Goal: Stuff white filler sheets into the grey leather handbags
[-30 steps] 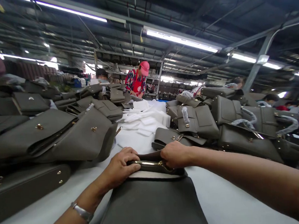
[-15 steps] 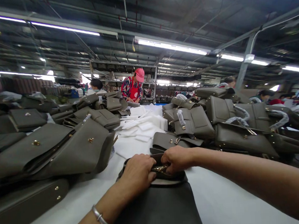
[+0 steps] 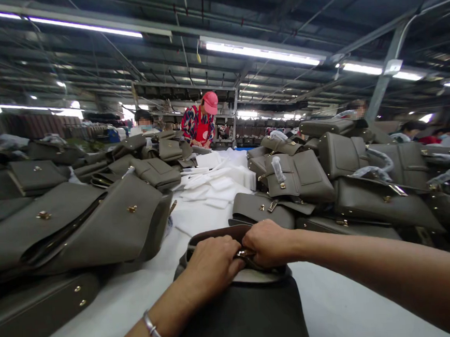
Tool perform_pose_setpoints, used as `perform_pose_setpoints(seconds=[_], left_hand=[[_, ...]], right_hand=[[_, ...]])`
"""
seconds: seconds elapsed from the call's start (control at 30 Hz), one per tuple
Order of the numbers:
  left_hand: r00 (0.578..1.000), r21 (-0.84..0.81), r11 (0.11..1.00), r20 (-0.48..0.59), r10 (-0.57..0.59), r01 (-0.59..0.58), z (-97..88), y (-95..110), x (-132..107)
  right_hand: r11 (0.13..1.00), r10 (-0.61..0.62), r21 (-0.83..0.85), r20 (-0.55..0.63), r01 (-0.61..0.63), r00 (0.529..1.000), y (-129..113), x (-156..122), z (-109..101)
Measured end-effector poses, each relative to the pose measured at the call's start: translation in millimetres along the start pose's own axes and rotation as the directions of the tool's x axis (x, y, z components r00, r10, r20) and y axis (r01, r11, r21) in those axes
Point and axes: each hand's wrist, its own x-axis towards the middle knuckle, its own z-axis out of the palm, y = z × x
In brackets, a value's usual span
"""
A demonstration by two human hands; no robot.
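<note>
A dark olive-grey handbag (image 3: 255,311) stands in front of me on the white table, its mouth toward the far side. My left hand (image 3: 216,257) is closed on the bag's opening at the left, fingers curled over the edge. Facing it, my right hand (image 3: 267,242) is closed in a fist at the same opening. Between the two hands shows a shiny gold-coloured metal piece (image 3: 245,253), partly covered by the fingers; I cannot tell if it is a zip or a clasp. A brown lining edge (image 3: 214,233) rises behind the hands.
Olive-grey handbags (image 3: 107,214) are heaped along the left, and more handbags (image 3: 299,175) along the right, some handles wrapped in clear plastic. White foam sheets (image 3: 218,182) lie in the middle. Beyond them stands a person in a red apron (image 3: 202,126).
The view has shifted slightly. Both hands stay at the bag's mouth; the right hand has turned a little, and less of the gold-coloured metal shows between them.
</note>
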Motion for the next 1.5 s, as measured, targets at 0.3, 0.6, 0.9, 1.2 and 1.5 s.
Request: perform_pose_setpoints(seconds=[0.3, 0.6, 0.9, 1.2, 1.5], left_hand=[[0.990, 0.045, 0.992, -0.080, 0.119, -0.116, 4.9, -8, -11], [0.998, 0.047, 0.998, -0.045, 0.034, -0.032, -3.0, -3, -9], [1.000, 0.123, 0.992, 0.021, -0.014, 0.011, -11.6, 9, -14], [1.000, 0.111, 0.994, 0.014, -0.020, 0.019, -16.5, 16, -19], [1.000, 0.124, 0.992, -0.011, 0.002, 0.000, -16.0, 9, -22]], right_hand=[[0.927, -0.326, -0.242, -0.143, 0.286, 0.935, -11, -37, -15], [0.977, -0.186, -0.085, 0.093, 0.194, 0.978, -15, -11, -49], [0.720, 0.095, 0.541, 0.543, -0.434, 0.835, 6, 2, -41], [0.645, 0.132, 0.539, 0.619, -0.541, 0.774, 21, -31, -34], [0.734, 0.299, 0.491, 0.387, -0.469, 0.872, 38, -56, -18]])
